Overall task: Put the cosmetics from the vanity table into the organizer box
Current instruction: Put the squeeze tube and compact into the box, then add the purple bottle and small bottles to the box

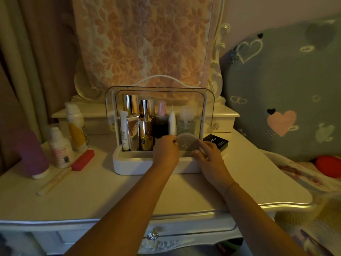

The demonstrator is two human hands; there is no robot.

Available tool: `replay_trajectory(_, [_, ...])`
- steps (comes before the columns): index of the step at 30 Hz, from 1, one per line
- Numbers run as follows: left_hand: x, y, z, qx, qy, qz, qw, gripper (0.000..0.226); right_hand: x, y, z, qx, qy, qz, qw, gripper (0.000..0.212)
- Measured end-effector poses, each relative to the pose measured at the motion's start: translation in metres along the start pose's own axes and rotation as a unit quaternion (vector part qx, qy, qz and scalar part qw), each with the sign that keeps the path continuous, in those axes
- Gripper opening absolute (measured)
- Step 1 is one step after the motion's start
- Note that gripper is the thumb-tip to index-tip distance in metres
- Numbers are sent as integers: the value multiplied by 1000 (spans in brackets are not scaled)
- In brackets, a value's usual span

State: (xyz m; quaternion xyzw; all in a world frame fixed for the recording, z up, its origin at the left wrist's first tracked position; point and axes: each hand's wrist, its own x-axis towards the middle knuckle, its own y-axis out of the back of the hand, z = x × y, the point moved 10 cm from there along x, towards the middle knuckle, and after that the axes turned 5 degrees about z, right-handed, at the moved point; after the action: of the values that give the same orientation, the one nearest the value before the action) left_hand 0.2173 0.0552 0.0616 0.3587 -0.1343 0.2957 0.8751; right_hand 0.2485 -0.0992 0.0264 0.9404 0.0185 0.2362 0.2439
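A white organizer box (132,164) with a clear raised lid stands mid-table and holds gold bottles (145,126), tubes and a clear pump bottle (187,119). Both hands hold a round grey compact (187,142) on edge at the box's front right. My left hand (166,149) grips its left rim and my right hand (209,154) its right rim. A black compact (215,141) lies on the table just right of the box. Left of the box stand two white bottles (76,126) (60,147), with a red case (83,159) and a cream stick (53,181) lying flat.
A purple tube (31,154) stands cap down at the far left. A covered mirror (144,43) rises behind the box. A grey heart-print cushion (282,89) and a red object (328,166) lie on bedding at the right. A drawer knob (152,236) sits below the table edge.
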Motion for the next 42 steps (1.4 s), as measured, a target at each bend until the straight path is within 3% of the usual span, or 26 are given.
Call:
replay_trajectory(12, [-3,-1,0,-5,-10,-26,1000,27,-2,-1,2,29,-18,-8,999,44])
replay_trajectory(16, [-19,6,3,-34,-67,-38,996,34,-2,2,3,53,-20,-1,998,45])
replay_trajectory(21, [-50,34,-12,69,-175,-11,982,34,-6,7,-2,69,-7,9,998,42])
replay_trajectory(26, [-57,72,-40,113,-190,2,975,37,-7,7,-7,53,2,10,999,44])
replay_trajectory(31, [-57,116,-68,116,-145,37,982,32,-8,10,-9,55,4,20,998,35])
replay_trajectory(33, [-61,147,-70,101,-148,106,978,29,-9,10,-7,49,2,19,999,33])
replay_trajectory(35, [-68,190,-76,98,-127,227,961,30,-9,12,-4,40,-3,20,999,38])
replay_trajectory(39, [-89,265,-121,81,68,430,896,58,-10,16,-5,29,-1,35,999,37])
replay_trajectory(42, [-85,280,-161,53,157,414,895,71,-10,17,-7,28,-3,37,999,36])
